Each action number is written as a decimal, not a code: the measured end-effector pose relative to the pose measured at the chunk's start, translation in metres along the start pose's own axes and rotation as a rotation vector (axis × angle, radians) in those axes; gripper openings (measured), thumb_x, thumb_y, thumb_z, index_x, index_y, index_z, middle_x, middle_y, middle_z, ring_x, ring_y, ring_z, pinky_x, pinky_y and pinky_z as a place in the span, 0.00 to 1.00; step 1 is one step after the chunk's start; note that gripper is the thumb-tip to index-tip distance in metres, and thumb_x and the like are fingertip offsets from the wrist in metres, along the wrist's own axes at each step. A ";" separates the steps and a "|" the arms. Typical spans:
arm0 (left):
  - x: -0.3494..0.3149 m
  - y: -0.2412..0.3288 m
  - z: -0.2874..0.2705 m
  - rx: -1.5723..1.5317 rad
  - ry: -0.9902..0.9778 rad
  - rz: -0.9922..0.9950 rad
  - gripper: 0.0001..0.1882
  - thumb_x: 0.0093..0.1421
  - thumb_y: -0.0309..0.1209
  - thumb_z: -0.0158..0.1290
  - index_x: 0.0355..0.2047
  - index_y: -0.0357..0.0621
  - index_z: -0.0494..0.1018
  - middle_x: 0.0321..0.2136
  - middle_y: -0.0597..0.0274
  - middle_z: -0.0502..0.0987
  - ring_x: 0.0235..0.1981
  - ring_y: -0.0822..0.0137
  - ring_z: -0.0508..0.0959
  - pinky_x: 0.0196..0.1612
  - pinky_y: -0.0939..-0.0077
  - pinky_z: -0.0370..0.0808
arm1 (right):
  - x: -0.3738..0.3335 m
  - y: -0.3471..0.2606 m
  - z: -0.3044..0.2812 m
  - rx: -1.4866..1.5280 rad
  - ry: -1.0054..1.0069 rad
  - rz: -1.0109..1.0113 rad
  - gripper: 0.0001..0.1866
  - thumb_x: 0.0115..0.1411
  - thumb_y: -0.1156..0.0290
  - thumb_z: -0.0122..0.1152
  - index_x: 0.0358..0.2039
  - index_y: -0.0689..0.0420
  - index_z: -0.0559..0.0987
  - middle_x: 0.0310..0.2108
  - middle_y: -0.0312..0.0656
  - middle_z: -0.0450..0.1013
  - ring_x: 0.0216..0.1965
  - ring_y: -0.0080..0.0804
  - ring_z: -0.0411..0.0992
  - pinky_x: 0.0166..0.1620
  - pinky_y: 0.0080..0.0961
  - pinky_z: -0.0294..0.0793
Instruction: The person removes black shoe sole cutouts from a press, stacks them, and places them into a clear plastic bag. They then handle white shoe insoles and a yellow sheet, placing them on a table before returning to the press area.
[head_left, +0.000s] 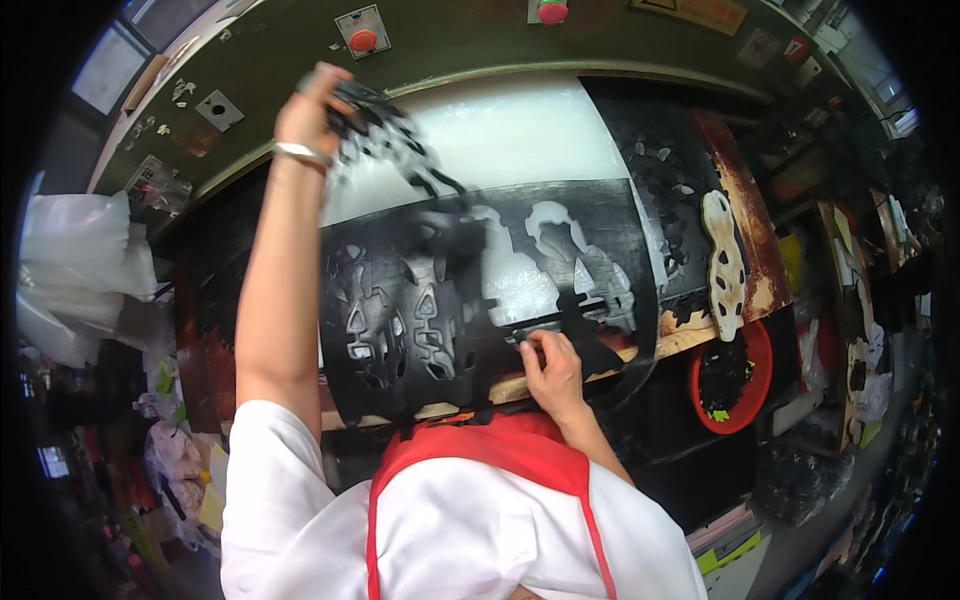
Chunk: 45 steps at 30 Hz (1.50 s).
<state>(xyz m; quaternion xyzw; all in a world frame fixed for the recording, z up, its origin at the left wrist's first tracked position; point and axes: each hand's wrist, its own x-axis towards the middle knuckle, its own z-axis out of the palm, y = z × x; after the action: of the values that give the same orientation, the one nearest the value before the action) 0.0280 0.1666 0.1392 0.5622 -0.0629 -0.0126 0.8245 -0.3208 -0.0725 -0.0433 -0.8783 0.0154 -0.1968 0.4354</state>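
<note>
My left hand is raised at the far left of the bench, closed on a black cut-out piece with several openings. Motion blurs both the hand and the piece. Below it lies a black sheet with cut shapes and shoe-upper-like outlines in it; gaps in its right half show the pale board underneath. My right hand is at the near edge of this sheet, fingers bent and pinched on its dark rim beside a large gap. Part of what those fingertips grip is hidden.
A pale, sole-shaped tool with openings lies on the right. Beyond the near edge there, a red basin holds black scraps. Along the back runs a green machine beam with a red button. White plastic bags hang at left.
</note>
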 end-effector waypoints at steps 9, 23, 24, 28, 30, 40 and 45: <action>-0.023 0.136 0.012 0.488 -0.086 0.259 0.07 0.64 0.30 0.51 0.38 0.40 0.73 0.26 0.65 0.76 0.20 0.76 0.74 0.22 0.83 0.74 | 0.000 -0.062 -0.030 -0.093 -0.095 -0.074 0.09 0.52 0.72 0.65 0.25 0.59 0.72 0.24 0.42 0.73 0.25 0.40 0.72 0.26 0.32 0.70; -0.307 -0.118 -0.018 1.037 -0.848 0.650 0.23 0.44 0.30 0.62 0.43 0.41 0.74 0.45 0.53 0.72 0.36 0.56 0.73 0.40 0.66 0.72 | -0.020 -0.048 -0.001 0.866 -0.510 0.735 0.14 0.61 0.79 0.52 0.47 0.59 0.65 0.40 0.44 0.73 0.38 0.25 0.72 0.39 0.19 0.71; -0.305 -0.117 -0.021 1.038 -0.877 0.657 0.24 0.46 0.31 0.63 0.44 0.41 0.73 0.45 0.52 0.72 0.37 0.55 0.73 0.41 0.66 0.72 | -0.019 -0.047 0.000 0.929 -0.464 0.792 0.14 0.60 0.80 0.52 0.47 0.59 0.65 0.40 0.45 0.73 0.38 0.25 0.71 0.39 0.19 0.71; -0.307 -0.119 -0.016 1.073 -0.893 0.654 0.25 0.48 0.36 0.63 0.46 0.41 0.72 0.46 0.51 0.72 0.39 0.54 0.72 0.42 0.64 0.71 | -0.018 -0.044 -0.002 1.183 -0.388 0.824 0.14 0.60 0.82 0.47 0.47 0.58 0.64 0.45 0.50 0.73 0.42 0.31 0.73 0.42 0.23 0.72; -0.306 -0.121 -0.007 0.936 -0.717 0.634 0.22 0.48 0.30 0.63 0.44 0.41 0.73 0.44 0.54 0.74 0.37 0.54 0.73 0.41 0.66 0.72 | -0.019 -0.044 0.000 1.207 -0.379 0.795 0.13 0.60 0.83 0.48 0.46 0.59 0.64 0.45 0.51 0.73 0.43 0.32 0.73 0.45 0.24 0.72; -0.053 0.030 -0.034 0.042 0.263 0.309 0.13 0.65 0.32 0.47 0.36 0.32 0.73 0.31 0.58 0.77 0.34 0.67 0.76 0.38 0.76 0.74 | -0.025 -0.048 0.033 0.128 -0.555 0.021 0.13 0.55 0.68 0.62 0.38 0.62 0.76 0.37 0.46 0.73 0.45 0.45 0.68 0.48 0.35 0.67; -0.011 0.177 -0.035 0.169 0.051 0.491 0.08 0.64 0.30 0.50 0.40 0.40 0.73 0.30 0.64 0.77 0.23 0.76 0.76 0.24 0.83 0.75 | -0.025 -0.046 0.033 0.192 -0.469 0.080 0.12 0.54 0.68 0.65 0.35 0.60 0.78 0.35 0.46 0.74 0.43 0.43 0.70 0.44 0.33 0.70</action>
<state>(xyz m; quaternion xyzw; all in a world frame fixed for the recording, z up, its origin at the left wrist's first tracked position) 0.0124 0.2654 0.2902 0.5972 -0.1773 0.2073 0.7543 -0.3385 -0.0141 -0.0333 -0.8533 -0.0699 0.0293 0.5159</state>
